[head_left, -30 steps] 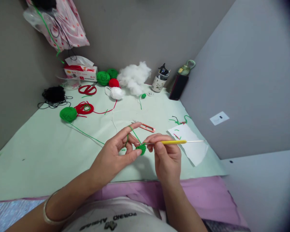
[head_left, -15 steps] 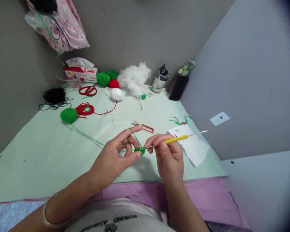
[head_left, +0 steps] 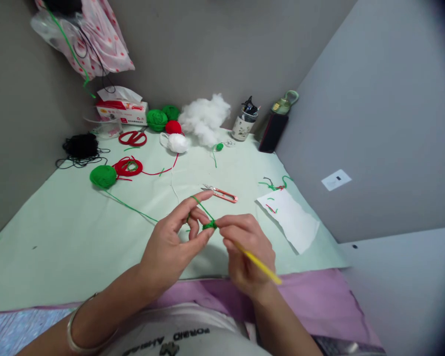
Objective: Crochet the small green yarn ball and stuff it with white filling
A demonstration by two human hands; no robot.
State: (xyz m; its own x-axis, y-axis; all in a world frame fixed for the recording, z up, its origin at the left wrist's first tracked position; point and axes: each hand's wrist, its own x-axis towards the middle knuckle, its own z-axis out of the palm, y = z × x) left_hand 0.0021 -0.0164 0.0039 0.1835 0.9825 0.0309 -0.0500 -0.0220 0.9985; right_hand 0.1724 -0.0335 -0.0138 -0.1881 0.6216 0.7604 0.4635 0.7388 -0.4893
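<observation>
The left hand (head_left: 166,247) pinches a small green piece of crocheted yarn (head_left: 209,225) between its thumb and fingers, the piece at the very tip of that pinch. A thin green yarn strand (head_left: 203,207) slants from the piece up to the raised index finger. Just right of the pinch, the right hand (head_left: 249,252) has its fingers closed around a slim crochet hook with a yellow handle (head_left: 259,263), which points down and away from the piece. The hook's tip is hidden, so I cannot tell whether it sits in the stitches. One right fingertip is at the piece's right edge.

Just beyond the pinch lie small thread snips with orange handles (head_left: 226,196). To the right of both grips lies an irregular sheet of white paper (head_left: 296,225). Well left of the pinch and farther out, a round green ball of yarn (head_left: 103,176) rests beside a flat coil of red yarn (head_left: 123,168).
</observation>
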